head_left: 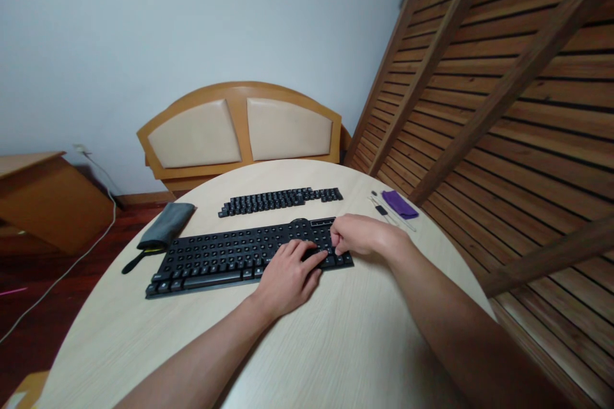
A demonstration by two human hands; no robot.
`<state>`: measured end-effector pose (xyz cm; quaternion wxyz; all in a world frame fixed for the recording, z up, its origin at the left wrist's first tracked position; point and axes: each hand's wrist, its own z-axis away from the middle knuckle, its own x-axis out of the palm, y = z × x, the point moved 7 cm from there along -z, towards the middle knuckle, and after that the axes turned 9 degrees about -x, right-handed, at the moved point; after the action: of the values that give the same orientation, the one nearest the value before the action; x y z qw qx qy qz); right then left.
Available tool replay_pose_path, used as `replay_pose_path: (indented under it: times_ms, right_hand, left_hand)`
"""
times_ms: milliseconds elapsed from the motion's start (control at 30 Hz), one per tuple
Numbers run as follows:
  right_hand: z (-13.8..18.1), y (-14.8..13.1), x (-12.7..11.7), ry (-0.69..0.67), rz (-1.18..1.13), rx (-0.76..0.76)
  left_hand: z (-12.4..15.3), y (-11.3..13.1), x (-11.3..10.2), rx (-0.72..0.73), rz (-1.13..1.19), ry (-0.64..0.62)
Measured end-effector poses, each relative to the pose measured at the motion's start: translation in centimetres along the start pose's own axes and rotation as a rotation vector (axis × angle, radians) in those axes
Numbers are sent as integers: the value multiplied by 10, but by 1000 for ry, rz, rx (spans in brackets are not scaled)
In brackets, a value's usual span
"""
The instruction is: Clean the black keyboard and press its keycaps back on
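A black keyboard lies at a slant on the table in front of me. Its upper rows are mostly bare key sockets, while the bottom row and space bar carry keycaps. Fingers spread, my left hand rests on the keyboard's right part, fingertips near the number pad. My right hand is curled closed over the number pad at the right end, knuckles up. What its fingertips hold, if anything, is hidden. Behind the keyboard, loose black keycaps are laid out in rows.
On the round pale table, a dark grey pouch lies left of the keyboard. A purple cloth and small thin tools are at the right. A headboard stands behind, and wooden slats lean on the right.
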<state>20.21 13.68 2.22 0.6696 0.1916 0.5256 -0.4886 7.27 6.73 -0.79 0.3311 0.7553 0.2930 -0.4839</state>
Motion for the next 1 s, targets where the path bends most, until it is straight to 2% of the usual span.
replay_pose_path:
  times_ms: [500, 1000]
  right_hand:
    - [0, 1, -1, 2, -41, 15]
    - [0, -1, -2, 13, -16, 1]
  left_hand:
    - [1, 0, -1, 10, 0, 27]
    - [1, 0, 0, 1, -11, 2]
